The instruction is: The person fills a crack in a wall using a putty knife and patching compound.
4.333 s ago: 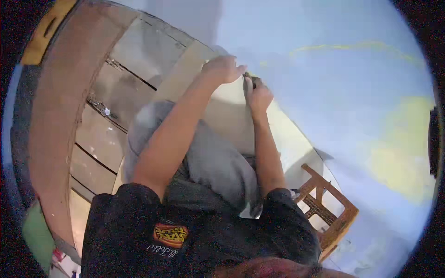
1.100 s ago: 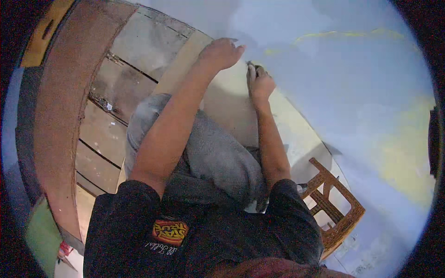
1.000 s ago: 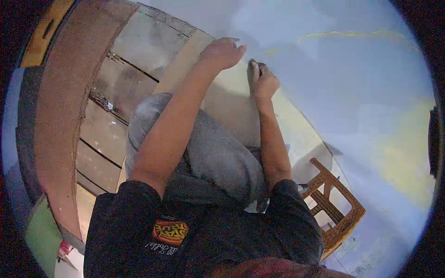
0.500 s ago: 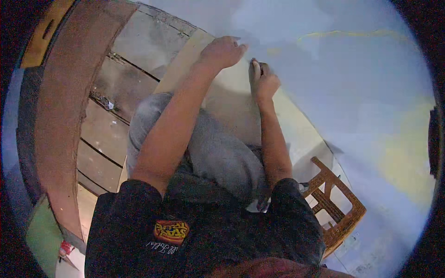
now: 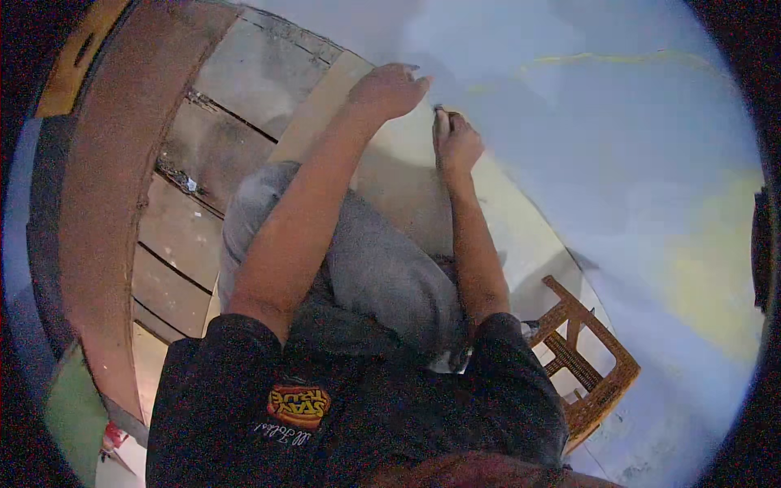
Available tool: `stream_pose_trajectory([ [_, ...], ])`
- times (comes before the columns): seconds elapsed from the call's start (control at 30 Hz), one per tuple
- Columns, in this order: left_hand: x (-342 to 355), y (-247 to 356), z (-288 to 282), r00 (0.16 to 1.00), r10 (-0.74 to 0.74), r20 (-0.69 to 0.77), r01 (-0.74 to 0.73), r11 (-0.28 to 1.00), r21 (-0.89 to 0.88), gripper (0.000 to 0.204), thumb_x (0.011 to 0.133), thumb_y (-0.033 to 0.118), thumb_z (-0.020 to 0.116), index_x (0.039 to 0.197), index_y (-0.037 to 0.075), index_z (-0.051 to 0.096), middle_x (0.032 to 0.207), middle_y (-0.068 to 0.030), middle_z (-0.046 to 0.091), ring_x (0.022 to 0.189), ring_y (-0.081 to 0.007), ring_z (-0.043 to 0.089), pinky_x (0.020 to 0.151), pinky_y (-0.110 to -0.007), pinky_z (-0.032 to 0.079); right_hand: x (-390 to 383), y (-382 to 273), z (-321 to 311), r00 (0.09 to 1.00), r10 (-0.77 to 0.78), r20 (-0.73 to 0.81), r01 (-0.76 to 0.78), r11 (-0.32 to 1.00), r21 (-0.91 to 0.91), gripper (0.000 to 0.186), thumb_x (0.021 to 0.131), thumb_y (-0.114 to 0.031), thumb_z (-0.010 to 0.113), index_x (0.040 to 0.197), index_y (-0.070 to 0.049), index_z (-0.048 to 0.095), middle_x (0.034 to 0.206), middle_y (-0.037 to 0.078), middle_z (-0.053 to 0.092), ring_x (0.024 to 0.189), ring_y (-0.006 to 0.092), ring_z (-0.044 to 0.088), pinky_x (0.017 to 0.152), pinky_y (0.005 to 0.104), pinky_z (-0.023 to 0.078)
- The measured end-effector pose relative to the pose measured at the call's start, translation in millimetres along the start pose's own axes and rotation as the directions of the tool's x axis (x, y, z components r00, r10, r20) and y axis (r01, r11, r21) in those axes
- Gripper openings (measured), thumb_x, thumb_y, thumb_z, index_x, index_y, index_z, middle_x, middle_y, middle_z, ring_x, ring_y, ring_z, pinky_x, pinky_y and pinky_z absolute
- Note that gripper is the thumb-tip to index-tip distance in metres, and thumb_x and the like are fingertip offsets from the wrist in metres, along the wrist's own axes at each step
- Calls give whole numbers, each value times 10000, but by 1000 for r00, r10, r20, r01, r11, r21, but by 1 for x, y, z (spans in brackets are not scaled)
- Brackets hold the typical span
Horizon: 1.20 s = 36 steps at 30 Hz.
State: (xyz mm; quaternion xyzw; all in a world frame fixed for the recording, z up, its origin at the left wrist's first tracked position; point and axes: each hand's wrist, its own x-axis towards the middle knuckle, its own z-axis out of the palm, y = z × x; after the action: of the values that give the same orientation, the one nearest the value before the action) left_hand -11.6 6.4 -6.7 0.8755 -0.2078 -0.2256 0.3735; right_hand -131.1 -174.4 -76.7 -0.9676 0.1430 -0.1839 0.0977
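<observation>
My left hand (image 5: 390, 91) is bent inward near the top of the pale cream board (image 5: 503, 191), against the bluish wall. Its fingers are curled, and whatever they may hold is too small to tell. A little lower and to the right, my right hand (image 5: 458, 145) is closed in a pinch with the thumb up. Something small and dark shows at its fingertips, too blurred to name. A short gap separates the two hands. The board lies beyond my bent knees in grey trousers (image 5: 390, 268).
A brown woven-pattern plastic chair or stool (image 5: 606, 337) stands at my right. The bluish wall (image 5: 602, 146) has yellowish patches and a yellow line. Worn tiles (image 5: 215, 146) with dark joints and a reddish-brown strip (image 5: 122, 179) run along the left. A green piece (image 5: 75, 411) sits lower left.
My right hand has moved slightly left and up, closer to the left hand. The left hand stays almost in place, its fingers still curled.
</observation>
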Motion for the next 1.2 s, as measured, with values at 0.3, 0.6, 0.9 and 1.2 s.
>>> stream_pose_trajectory([
  [0.3, -3, -1, -3, 999, -53, -2, 53, 998, -19, 652, 994, 511, 405, 1285, -46, 581, 1365, -272, 532, 1270, -403, 520, 1072, -478, 422, 3, -9, -2, 999, -51, -3, 51, 998, -37, 285, 956, -391, 596, 913, -142, 727, 750, 126, 708, 657, 329, 682, 605, 441, 525],
  [0.6, 12, -19, 12, 996, 92, 7, -92, 993, 79, 628, 979, 502, 438, 1253, -36, 612, 1261, -267, 609, 1203, -408, 573, 1070, -484, 426, 6, -18, -8, 1000, -4, 8, 4, 1000, -25, 276, 956, -392, 595, 922, -153, 728, 752, 123, 702, 661, 330, 681, 590, 449, 520],
  [0.9, -7, 16, -13, 992, -117, 50, 121, 989, -84, 620, 942, 531, 487, 1327, 56, 589, 1344, -194, 588, 1253, -378, 544, 1072, -472, 419, 3, 0, 1, 1000, 0, 19, 2, 997, -72, 261, 944, -377, 612, 897, -148, 728, 736, 144, 693, 640, 334, 675, 576, 461, 519],
  [1.2, -4, -2, 3, 992, -11, -125, 7, 999, -32, 571, 963, 545, 475, 1177, 54, 673, 1153, -224, 670, 1099, -396, 630, 997, -471, 475, 5, -17, -9, 1000, -16, 7, 17, 997, -81, 275, 942, -384, 617, 876, -133, 708, 684, 123, 675, 594, 320, 664, 540, 435, 505],
])
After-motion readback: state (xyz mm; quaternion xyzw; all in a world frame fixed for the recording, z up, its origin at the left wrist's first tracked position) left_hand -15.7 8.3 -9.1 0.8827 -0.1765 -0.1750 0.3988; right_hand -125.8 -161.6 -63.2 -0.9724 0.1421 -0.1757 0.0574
